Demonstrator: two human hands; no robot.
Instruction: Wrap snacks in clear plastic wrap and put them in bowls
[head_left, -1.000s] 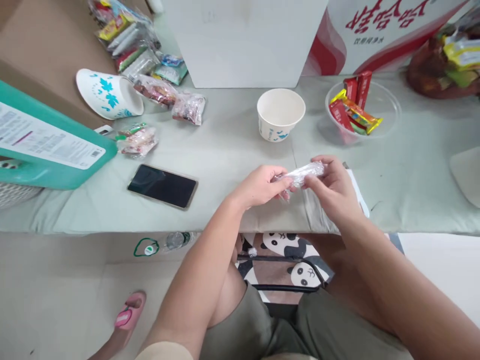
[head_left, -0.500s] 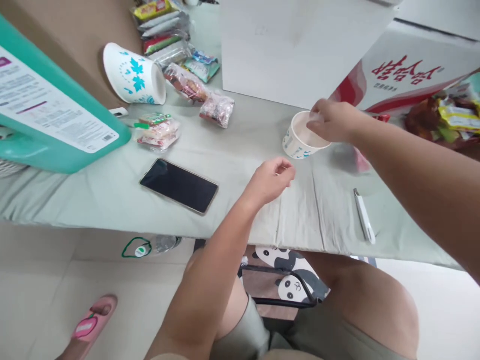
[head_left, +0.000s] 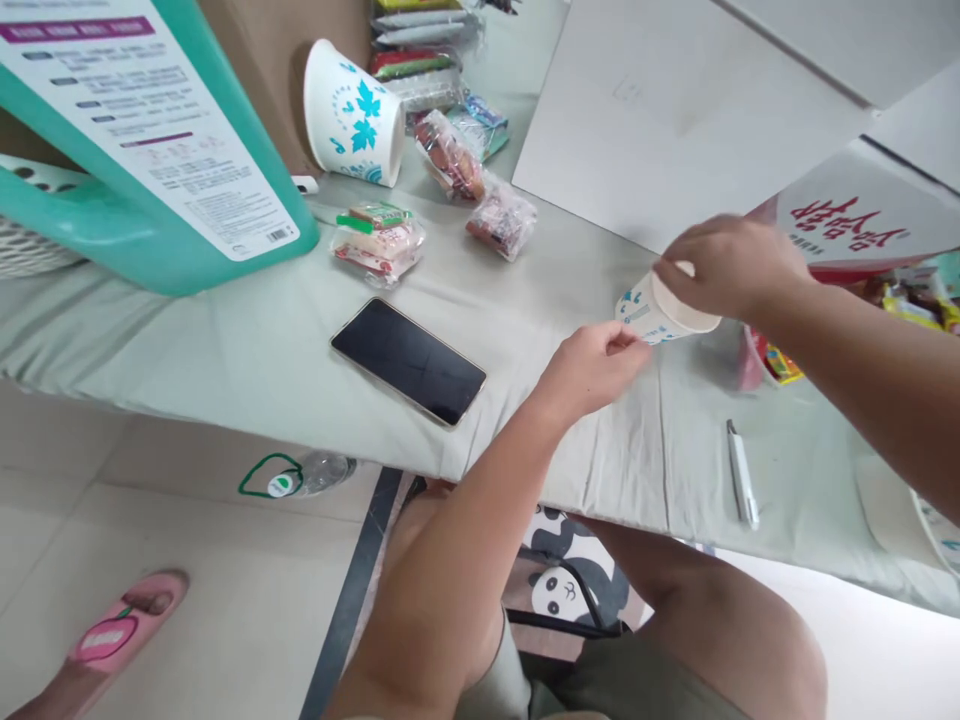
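Observation:
A white paper cup (head_left: 651, 308) with blue print stands near the white box, tilted a little. My right hand (head_left: 724, 265) reaches over it from above, fingers closed at the rim and covering part of the opening. My left hand (head_left: 596, 370) has its fingers curled together against the cup's lower near side; exactly how the fingertips grip is hard to see. Left of my left hand lies a black phone (head_left: 409, 360). A white box cutter (head_left: 742, 475) rests on the cloth below my right forearm.
A large green jug (head_left: 255, 200) stands at the left. Near it are another paper cup (head_left: 352, 120) on its side and wrapped snacks (head_left: 379, 242). A white box (head_left: 675, 110) stands behind. A pink container with packets (head_left: 772, 360) and a white bowl (head_left: 896, 510) are at the right.
My view has shifted, so things on the table sit further right. My left hand has come up to the paper cup's side. My right hand now covers more of the rim.

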